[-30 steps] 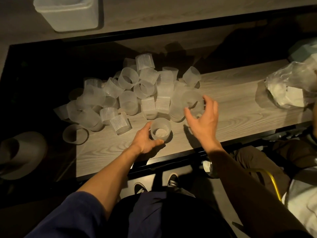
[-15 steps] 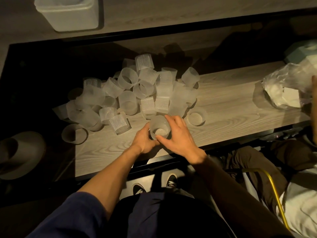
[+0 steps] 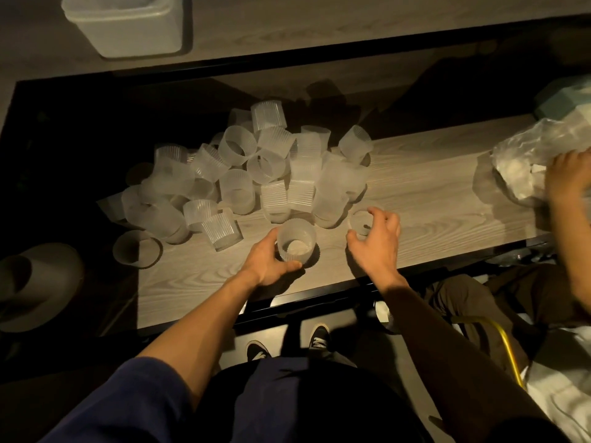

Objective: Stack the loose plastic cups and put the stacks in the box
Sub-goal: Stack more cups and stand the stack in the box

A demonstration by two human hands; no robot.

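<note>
A heap of frosted, ribbed plastic cups (image 3: 271,167) lies on the wooden table (image 3: 425,199). In front of it my left hand (image 3: 270,262) grips a cup stack (image 3: 295,243) that stands upright, mouth up, on the table. To its right my right hand (image 3: 379,243) curls thumb and fingers round a single loose cup (image 3: 361,220) resting on the table. The white box (image 3: 128,24) sits on the floor far beyond the table, at the top left.
One cup (image 3: 137,252) lies apart near the table's left edge. A crinkled plastic bag (image 3: 524,155) sits at the right end, with another person's hand (image 3: 571,177) on it. A pale hat (image 3: 35,282) lies left of the table. My shoes show below the front edge.
My right hand has left the stack held in my left hand and moved right to the loose cup. Another person's hand has come onto the bag.
</note>
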